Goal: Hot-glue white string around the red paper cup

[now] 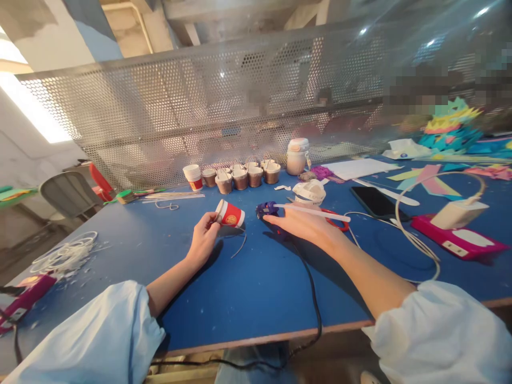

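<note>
My left hand (205, 234) is closed on a small red paper cup (231, 214), held tilted on its side just above the blue table (248, 288). My right hand (304, 224) lies over a blue hot glue gun (267, 209) with a white glue stick (316, 212) sticking out to the right. The fingers stretch forward along the gun. The gun's black cord (314, 304) runs back over the table's front edge. Red-handled scissors (336, 220) lie just right of that hand.
A stack of paper cups (193, 176) and a row of brown-wrapped cups (244, 175) stand at the back, with a white jar (298, 156). A phone (374, 200), a white charger on a pink block (456, 229), coloured paper (428, 181) and white strips (66, 253) lie around. Perforated metal screen (160, 117) behind.
</note>
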A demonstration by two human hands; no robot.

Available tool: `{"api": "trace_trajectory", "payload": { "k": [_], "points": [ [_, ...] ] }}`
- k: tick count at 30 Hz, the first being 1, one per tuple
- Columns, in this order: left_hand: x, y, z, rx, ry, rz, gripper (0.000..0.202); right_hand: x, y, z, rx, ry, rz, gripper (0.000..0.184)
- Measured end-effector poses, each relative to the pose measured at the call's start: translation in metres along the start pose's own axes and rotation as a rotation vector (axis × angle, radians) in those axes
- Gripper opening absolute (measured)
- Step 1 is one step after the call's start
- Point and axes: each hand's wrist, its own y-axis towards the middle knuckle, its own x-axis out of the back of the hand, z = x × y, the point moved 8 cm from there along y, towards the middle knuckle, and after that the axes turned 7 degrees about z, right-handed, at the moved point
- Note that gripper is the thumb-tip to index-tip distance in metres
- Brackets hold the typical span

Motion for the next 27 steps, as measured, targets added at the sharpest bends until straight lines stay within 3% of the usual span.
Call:
{"api": "trace_trajectory", "payload": {
  "k": [3,6,8,10,12,17,23,27],
  "points": [
    [0.002,0.001,0.003,-0.007,0.019,-0.005,0.017,-0.001,-0.013,0.006,0.006,-0.010,0.137,0.053],
    [-0.001,0.002,0.008,-0.001,-0.026,0.011,0.020,-0.006,-0.023,0.038,0.203,0.108,0.123,0.044],
    [-0.007,0.000,0.009,0.007,-0.085,0.031,0.020,-0.008,-0.030,0.064,0.398,0.242,-0.005,0.028],
    [-0.012,-0.004,0.008,0.014,-0.116,0.043,0.019,-0.009,-0.037,0.083,0.553,0.295,-0.220,0.009],
    [-0.018,-0.009,0.004,0.019,-0.121,0.055,0.020,-0.014,-0.040,0.092,0.636,0.291,-0.380,0.009],
    [-0.029,-0.020,-0.013,0.015,-0.042,0.089,0.019,-0.016,-0.038,0.087,0.591,0.196,-0.588,0.025],
    [-0.033,-0.024,-0.022,0.011,0.015,0.119,0.022,-0.009,-0.044,0.091,0.613,0.111,-0.645,0.012],
    [-0.033,-0.023,-0.020,0.003,0.058,0.136,0.025,-0.006,-0.046,0.093,0.622,0.087,-0.704,0.019]
  ]
}}
